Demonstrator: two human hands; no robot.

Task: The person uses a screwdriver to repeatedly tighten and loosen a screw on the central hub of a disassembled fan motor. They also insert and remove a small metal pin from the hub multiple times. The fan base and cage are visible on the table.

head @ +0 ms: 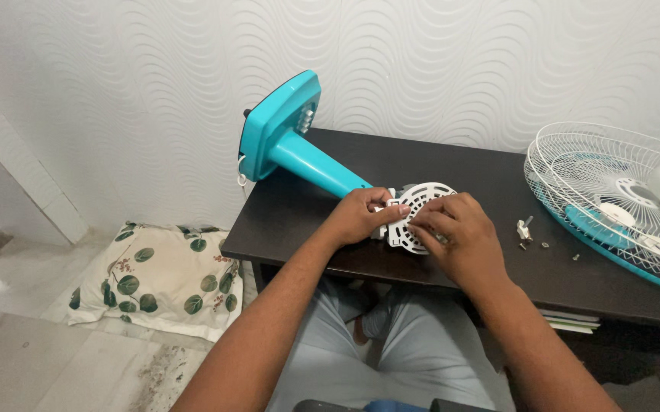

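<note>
**Both hands on the fan's white motor cover**

A turquoise fan stand [311, 156] lay on its side across a dark table [467, 172], its square base [279, 122] tipped up at about 10 o'clock from the hands, close to the wavy white wall. At the near end of the stand sat a round white slotted cover [419, 202], roughly mid-table.

The left hand [360, 216] gripped the cover's left edge, thumb stretched over its rim. The right hand [459, 236] lay on the cover's lower right part, fingers curled down and pressing on it; whether they pinched anything small could not be told.

At 3 o'clock from the right hand lay a small metal part [525, 229] with loose screws [545, 245] just beside it. Further right rested a white wire fan guard [612, 198] with a turquoise rim. On the floor at 8 o'clock lay a leaf-patterned cushion [154, 278]
</note>
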